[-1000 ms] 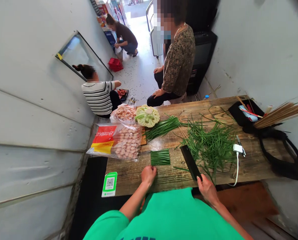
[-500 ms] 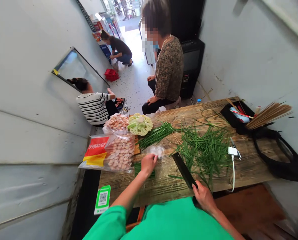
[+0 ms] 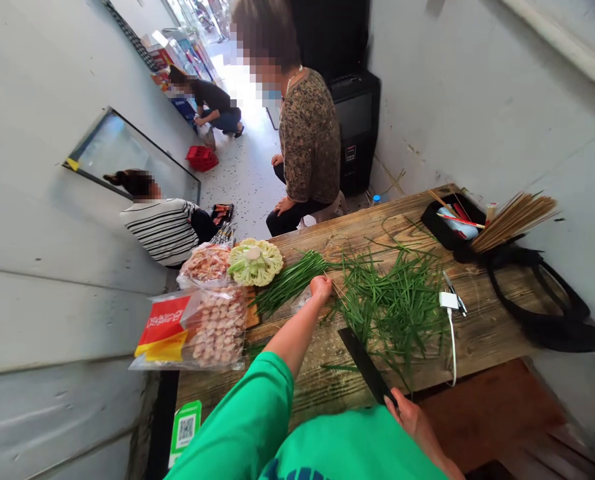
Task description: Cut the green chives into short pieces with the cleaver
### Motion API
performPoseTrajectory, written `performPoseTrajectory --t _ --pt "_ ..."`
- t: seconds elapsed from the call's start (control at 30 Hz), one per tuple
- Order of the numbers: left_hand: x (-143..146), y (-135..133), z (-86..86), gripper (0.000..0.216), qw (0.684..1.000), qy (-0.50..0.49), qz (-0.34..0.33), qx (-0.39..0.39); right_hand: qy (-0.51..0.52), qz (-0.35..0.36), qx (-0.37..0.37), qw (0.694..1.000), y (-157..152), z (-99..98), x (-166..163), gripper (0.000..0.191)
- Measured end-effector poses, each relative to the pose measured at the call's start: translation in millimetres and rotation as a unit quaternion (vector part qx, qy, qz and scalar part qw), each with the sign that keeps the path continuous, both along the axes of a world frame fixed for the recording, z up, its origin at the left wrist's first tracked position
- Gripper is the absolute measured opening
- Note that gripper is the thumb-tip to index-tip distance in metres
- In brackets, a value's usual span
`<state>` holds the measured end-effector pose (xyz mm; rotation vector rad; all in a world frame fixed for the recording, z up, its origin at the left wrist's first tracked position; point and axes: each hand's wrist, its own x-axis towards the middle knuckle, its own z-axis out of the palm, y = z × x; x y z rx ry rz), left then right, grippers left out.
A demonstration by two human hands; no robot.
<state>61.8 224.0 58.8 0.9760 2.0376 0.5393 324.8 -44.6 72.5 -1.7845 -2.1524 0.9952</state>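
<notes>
Green chives [image 3: 290,283] under left hand [image 3: 321,289]; right hand [image 3: 411,419] grips cleaver [image 3: 364,364].

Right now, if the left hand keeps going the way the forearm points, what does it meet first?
The left hand points up-right across the table; it already sits at the bundled chives, and the loose chives lie just beyond. Depth is unclear.

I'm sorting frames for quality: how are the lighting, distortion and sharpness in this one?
Head view: bright doorway at top is blown out; wide lens bends the grey walls; wooden table and loose green chives are sharp; left hand slightly soft; corners blur.
</notes>
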Motion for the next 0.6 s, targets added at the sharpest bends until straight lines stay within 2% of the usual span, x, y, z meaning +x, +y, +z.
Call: performPoseTrajectory --t 0.07,0.17,0.3,0.37,0.47,0.53,0.6 --pt "0 -3 6.6 0.021 0.999 -0.038 0.017 0.014 0.004 0.04 -0.015 0.999 6 5.4 -2 0.042" --pt "-4 -18 26.4 0.02 0.993 -0.103 0.037 0.041 0.013 0.112 -0.071 0.991 16 21.3 -7 0.037" --pt "-15 -68 55.2 0.016 0.98 -0.177 0.042 0.082 0.002 0.169 -0.131 0.977 28 37.1 -8 0.032" --pt "-20 -101 63.6 0.022 0.97 -0.213 0.031 0.11 -0.009 0.167 -0.144 0.975 33 38.5 -3 0.03" --pt "-20 -143 69.1 0.03 0.964 -0.238 0.021 0.115 -0.013 0.127 -0.145 0.981 40 36.9 10 0.031" --pt "-18 -159 72.0 0.032 0.964 -0.241 0.025 0.113 -0.012 0.09 -0.144 0.985 44 36.3 20 0.032" --pt "-19 -163 77.3 0.033 0.963 -0.235 0.032 0.126 -0.01 0.06 -0.142 0.988 46 36.4 29 0.033"
